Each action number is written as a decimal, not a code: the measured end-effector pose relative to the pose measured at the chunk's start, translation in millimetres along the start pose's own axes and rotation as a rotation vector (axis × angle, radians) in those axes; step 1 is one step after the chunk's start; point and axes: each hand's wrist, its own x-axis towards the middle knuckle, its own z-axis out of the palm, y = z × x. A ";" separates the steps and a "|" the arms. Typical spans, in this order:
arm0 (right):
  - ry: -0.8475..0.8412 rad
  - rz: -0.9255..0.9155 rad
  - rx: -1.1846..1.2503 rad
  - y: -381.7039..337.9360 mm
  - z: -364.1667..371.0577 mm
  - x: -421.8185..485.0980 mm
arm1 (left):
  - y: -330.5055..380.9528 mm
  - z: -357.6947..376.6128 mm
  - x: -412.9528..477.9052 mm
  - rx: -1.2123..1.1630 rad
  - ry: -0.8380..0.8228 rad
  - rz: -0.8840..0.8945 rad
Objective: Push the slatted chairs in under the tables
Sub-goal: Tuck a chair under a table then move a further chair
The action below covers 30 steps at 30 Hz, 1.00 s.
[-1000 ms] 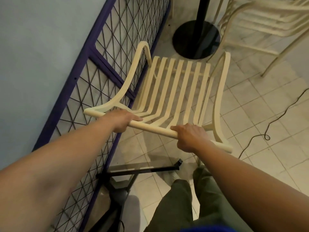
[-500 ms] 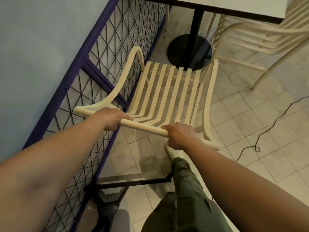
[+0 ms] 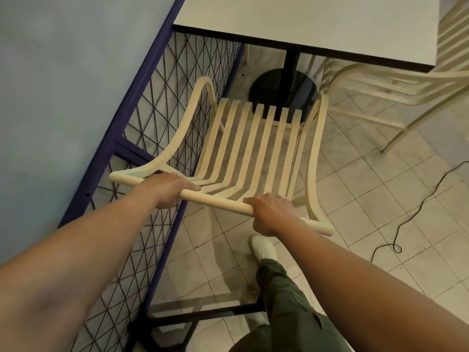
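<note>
A cream slatted chair stands on the tiled floor in front of me, its seat facing a white-topped table with a black post and round black base. My left hand grips the left part of the chair's round top rail. My right hand grips the same rail further right. The chair's front edge lies just short of the table's near edge, above the base. The chair's legs are mostly hidden beneath the seat.
A purple-framed wire mesh panel and a blue wall run close along the chair's left side. Another cream slatted chair sits at the table's right. A black cable trails over the tiles at the right. My shoe is behind the chair.
The chair has moved forward toward the table, whose white top has come into view. My foot has stepped forward behind the chair. Both hands keep their grip on the top rail.
</note>
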 end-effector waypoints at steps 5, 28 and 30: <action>-0.013 0.009 0.015 -0.1 -20.4 28.3 | -20.0 -22.8 24.6 0.003 -0.014 0.003; -0.004 0.016 -0.003 16.3 -70.1 88.2 | -45.1 -73.9 74.5 -0.017 0.040 0.027; -0.023 0.015 -0.005 17.7 -72.4 88.2 | -46.2 -73.8 76.0 -0.011 0.045 0.028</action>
